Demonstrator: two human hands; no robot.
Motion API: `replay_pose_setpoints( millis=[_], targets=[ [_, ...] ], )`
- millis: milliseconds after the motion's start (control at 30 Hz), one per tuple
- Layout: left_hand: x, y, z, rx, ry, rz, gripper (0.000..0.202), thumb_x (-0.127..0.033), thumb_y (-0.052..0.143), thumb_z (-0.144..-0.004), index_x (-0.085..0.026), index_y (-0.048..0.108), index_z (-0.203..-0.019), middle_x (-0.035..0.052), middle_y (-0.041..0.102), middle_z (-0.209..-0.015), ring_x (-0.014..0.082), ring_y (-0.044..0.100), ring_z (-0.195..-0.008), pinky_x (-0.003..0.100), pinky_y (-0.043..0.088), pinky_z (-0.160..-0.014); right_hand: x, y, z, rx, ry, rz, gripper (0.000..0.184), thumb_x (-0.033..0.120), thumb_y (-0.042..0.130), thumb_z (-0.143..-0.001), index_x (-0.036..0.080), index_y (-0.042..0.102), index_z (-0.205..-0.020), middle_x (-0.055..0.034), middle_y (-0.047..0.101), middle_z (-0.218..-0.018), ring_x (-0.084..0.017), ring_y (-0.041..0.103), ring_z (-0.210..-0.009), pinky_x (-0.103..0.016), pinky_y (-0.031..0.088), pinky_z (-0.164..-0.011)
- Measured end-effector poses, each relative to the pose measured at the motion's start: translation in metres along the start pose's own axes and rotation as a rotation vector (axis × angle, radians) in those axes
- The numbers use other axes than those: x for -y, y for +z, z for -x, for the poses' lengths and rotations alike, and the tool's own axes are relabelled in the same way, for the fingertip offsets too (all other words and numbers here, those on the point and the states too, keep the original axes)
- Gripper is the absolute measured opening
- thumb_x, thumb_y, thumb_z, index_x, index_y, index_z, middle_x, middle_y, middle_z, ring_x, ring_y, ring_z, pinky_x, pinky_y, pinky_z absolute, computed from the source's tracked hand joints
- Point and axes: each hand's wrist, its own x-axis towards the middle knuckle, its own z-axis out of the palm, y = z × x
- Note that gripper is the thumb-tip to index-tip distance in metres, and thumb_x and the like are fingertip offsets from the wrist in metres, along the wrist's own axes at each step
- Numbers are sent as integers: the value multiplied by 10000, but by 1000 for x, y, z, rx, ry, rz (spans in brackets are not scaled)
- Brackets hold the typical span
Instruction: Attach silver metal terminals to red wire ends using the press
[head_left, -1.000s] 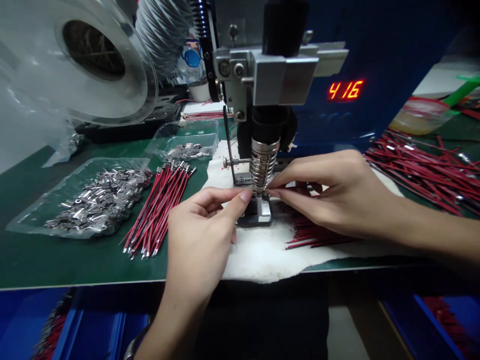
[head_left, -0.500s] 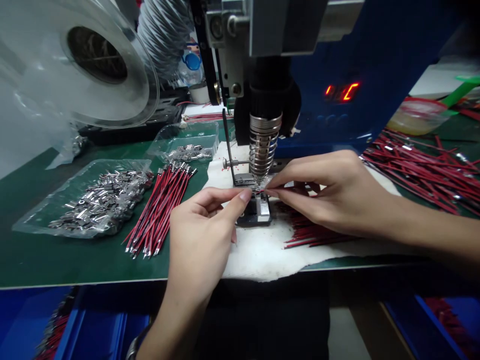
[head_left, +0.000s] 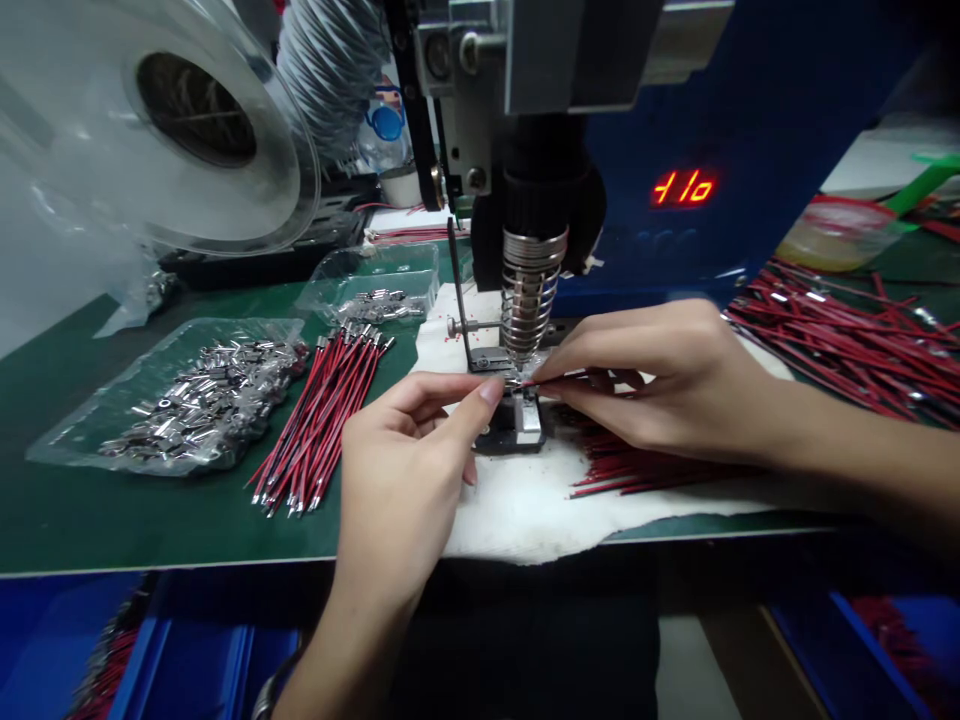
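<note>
Under the spring-wrapped tip [head_left: 529,300] of the bench machine, my two hands meet at a small metal fixture [head_left: 529,416]. My left hand [head_left: 401,480] is closed, thumb and forefinger pinching a small metal connector [head_left: 510,384] that mostly hides behind the fingertips. From the other side, my right hand [head_left: 660,380] pinches a thin red-and-black wire [head_left: 534,383], its end pointing toward the connector beneath the tip. Whether wire and connector touch is too small to tell. Below my right hand, a bunch of red and black wires [head_left: 626,470] lies on white paper [head_left: 517,520].
On the left stand a clear tray of metal connectors [head_left: 217,400] and a bundle of wires with connectors [head_left: 322,420]. Behind is a smaller clear tray [head_left: 386,300]. More wires [head_left: 847,340] pile up at right. A blue machine housing [head_left: 675,260] rises behind my right hand.
The red digits on the machine's display read differently. A little more of the wire shows at my right fingertips. Both hands stay in nearly the same place; the view has shifted slightly.
</note>
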Motion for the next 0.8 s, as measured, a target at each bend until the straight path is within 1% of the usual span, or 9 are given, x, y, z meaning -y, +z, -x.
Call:
replay_pose_setpoints(
  millis=[100, 200, 267, 367, 533, 667, 800],
  targets=[
    [1, -1, 0, 3, -2, 12, 195, -395, 869, -806, -209, 817, -835, -10, 661, -644, 61, 497, -464, 172, 377, -424, -1, -1, 1, -2, -29, 56, 126, 148, 671, -964, 131, 795, -984, -67, 783, -845, -157, 702, -682, -279, 511, -617],
    [1, -1, 1, 6, 6, 17, 183, -378, 867, -808, -203, 820, -834, -10, 653, -625, 60, 490, -460, 172, 388, -427, -1, -1, 1, -8, -60, 100, 123, 145, 666, -967, 131, 789, -970, -74, 783, -831, -157, 698, -660, -284, 495, -597],
    [1, -1, 1, 2, 11, 13, 172, -367, 876, -798, -205, 822, -818, -12, 659, -622, 55, 487, -460, 168, 388, -429, 0, 0, 1, -11, -75, 101, 118, 136, 665, -964, 127, 783, -963, -76, 783, -825, -157, 700, -663, -283, 493, -599],
    [2, -2, 2, -6, 9, 17, 194, -384, 894, -774, -208, 822, -810, -3, 697, -671, 55, 495, -473, 171, 387, -433, 0, -1, 1, -10, -89, 89, 113, 118, 664, -959, 116, 776, -963, -76, 781, -818, -154, 703, -671, -280, 491, -603],
    [4, -2, 2, -10, 10, 45, 207, -384, 907, -759, -204, 822, -819, 1, 717, -695, 58, 491, -509, 178, 384, -458, 2, -2, 1, -27, -121, 92, 117, 98, 654, -962, 135, 764, -979, -65, 782, -819, -149, 706, -668, -274, 495, -604],
    [2, 0, 2, -14, 19, 36, 141, -344, 906, -770, -232, 825, -794, -23, 715, -687, 50, 499, -536, 166, 425, -526, 1, -1, 2, -13, -114, 97, 110, 107, 654, -965, 131, 761, -976, -69, 776, -820, -157, 713, -683, -280, 502, -609],
    [0, 1, 2, -33, 8, 16, 124, -329, 902, -776, -233, 826, -790, -18, 706, -669, 82, 591, -617, 193, 502, -644, -1, 0, 2, -9, -134, 109, 120, 103, 645, -971, 115, 763, -988, -79, 780, -829, -163, 721, -697, -284, 510, -618]
  ],
)
